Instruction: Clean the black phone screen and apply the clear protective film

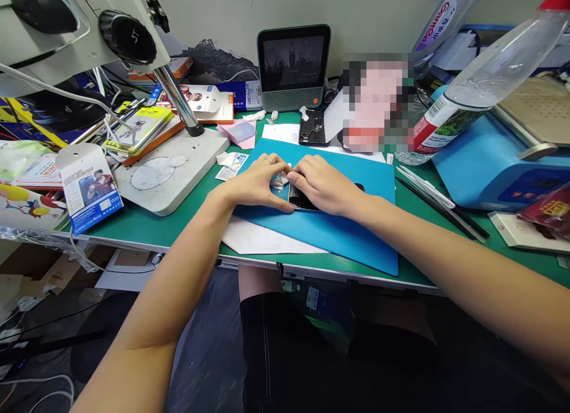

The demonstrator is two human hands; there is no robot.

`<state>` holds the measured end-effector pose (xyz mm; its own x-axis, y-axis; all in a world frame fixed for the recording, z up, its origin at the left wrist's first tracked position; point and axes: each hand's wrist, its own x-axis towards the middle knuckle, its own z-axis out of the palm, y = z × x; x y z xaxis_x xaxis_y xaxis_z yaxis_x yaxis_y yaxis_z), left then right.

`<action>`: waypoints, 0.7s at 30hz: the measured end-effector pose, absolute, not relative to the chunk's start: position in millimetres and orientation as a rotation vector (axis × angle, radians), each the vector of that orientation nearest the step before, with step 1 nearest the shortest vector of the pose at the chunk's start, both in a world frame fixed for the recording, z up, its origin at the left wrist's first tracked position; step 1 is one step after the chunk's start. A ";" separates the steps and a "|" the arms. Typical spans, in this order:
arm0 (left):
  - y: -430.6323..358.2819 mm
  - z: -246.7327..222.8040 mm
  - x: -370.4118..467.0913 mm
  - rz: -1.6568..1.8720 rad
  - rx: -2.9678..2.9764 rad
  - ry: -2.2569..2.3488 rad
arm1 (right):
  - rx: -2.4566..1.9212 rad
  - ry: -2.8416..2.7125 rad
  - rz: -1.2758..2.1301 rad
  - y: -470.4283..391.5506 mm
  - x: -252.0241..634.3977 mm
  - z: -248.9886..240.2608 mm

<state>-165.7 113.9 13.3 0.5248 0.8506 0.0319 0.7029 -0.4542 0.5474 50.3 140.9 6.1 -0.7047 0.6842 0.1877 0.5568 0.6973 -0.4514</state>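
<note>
A phone with a dark, glossy face (303, 200) lies on the blue mat (365, 240), partly covered by my right hand. My left hand (258, 182) is at the phone's left end, thumb and fingers spread in a curve, the thumb tip touching its near left corner. My right hand (321, 184) rests over the phone with its fingers together, their tips at its far left edge and close to my left fingertips. A crumpled white tissue (279, 181) shows between the hands. What my right fingertips pinch, if anything, is hidden.
A microscope stand (171, 181) is at the left, beside a phone-picture package (91, 187). A small screen (294, 65) stands at the back. To the right are a plastic bottle (467, 98), tweezers and pens (440, 202), and a blue machine (494, 163). White paper (262, 237) sticks out under the mat.
</note>
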 end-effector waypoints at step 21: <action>112.8 15.6 -164.1 0.391 2.304 1.268 | -1.001 -2.493 0.565 135.2 46.7 5.7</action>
